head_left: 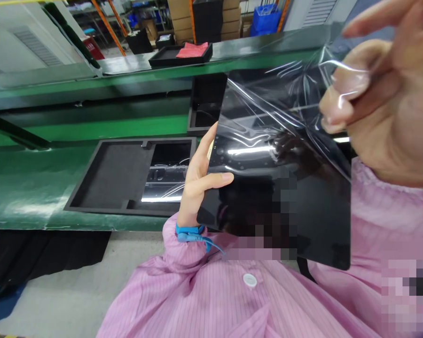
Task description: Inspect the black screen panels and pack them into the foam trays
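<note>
My left hand (200,180) grips the left edge of a glossy black panel (303,220), thumb across its face, holding it tilted up in front of my chest. A clear protective film (285,103) is lifted off the panel's upper part and stretches toward my right hand (377,98). That hand pinches the film's corner between thumb and fingers, close to the camera at the upper right. A blue wrist strap (190,232) circles my left wrist.
A green conveyor belt (38,188) runs across in front of me. On it lies a black foam tray (109,176) with another glossy panel in its right half. A second black tray (204,101) sits behind. Farther back stands a tray with a pink cloth (193,49).
</note>
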The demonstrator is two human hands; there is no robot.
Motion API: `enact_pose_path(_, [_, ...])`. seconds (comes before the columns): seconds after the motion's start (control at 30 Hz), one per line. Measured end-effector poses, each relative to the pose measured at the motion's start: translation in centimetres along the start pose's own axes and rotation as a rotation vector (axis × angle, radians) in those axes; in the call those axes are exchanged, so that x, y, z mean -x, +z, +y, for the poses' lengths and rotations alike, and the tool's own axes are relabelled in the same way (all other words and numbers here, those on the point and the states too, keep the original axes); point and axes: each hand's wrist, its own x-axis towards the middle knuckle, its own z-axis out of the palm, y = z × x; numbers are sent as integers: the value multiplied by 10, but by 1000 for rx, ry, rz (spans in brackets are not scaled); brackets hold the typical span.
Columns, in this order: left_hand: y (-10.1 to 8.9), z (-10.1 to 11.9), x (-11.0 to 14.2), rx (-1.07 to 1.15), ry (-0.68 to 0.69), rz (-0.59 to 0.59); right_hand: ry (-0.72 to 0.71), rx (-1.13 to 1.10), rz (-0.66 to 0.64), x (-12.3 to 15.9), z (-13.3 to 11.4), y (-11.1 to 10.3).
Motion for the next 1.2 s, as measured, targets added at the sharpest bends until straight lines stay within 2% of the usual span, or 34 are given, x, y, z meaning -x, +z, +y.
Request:
enact_pose_path(0.1, [-1,0,-1,42,-25,16,-24,-124,-368,-9,2,-4])
enact_pose_path(0.17, [-2,1,-2,40,-35,38,156,-166,-443,-16,2,-8])
enact_pose_path(0.2, [-4,1,-2,37,-40,40,331,-193,-419,-21,2,-10])
enact_pose_path(0.23, [-5,1,-2,36,-48,35,550,-232,-341,-26,2,-13])
enact_pose_path(0.3, [-8,-1,-2,48,-70,12,985,-365,-52,-37,4,-21])
enact_pose_path(0.33, [-9,-3,-2,59,-80,-2,1134,-450,102,-42,6,-25])
enact_pose_path(0.4, [-10,-4,-2,80,-104,-15,1265,-606,322,-48,10,-32])
enact_pose_path(0.47, [-9,-4,-2,84,-109,-13,1279,-637,401,-47,11,-34])
enact_pose_path(0.53, [-6,-2,-1,65,-78,5,1185,-513,382,-39,6,-30])
enact_pose_path(0.57, [-5,-1,-1,53,-58,23,1081,-397,322,-33,3,-27])
enact_pose_path(0.67, [-4,4,0,29,-15,94,598,29,-16,-17,-7,-18])
enact_pose_path(0.73, [-4,7,0,8,2,109,261,223,-191,-11,-8,-14])
enact_pose_path(0.83, [-3,10,2,-30,36,77,-72,301,-249,-7,-3,-14])
enact_pose_path(0.97, [3,15,4,-61,74,115,-347,256,-306,-6,7,-20])
enact_pose_path(1.1, [-4,11,0,-29,79,62,-408,231,-338,-8,16,-25])
enact_pose_path(1.2, [-10,9,-2,-27,96,9,-548,264,-360,-13,23,-28])
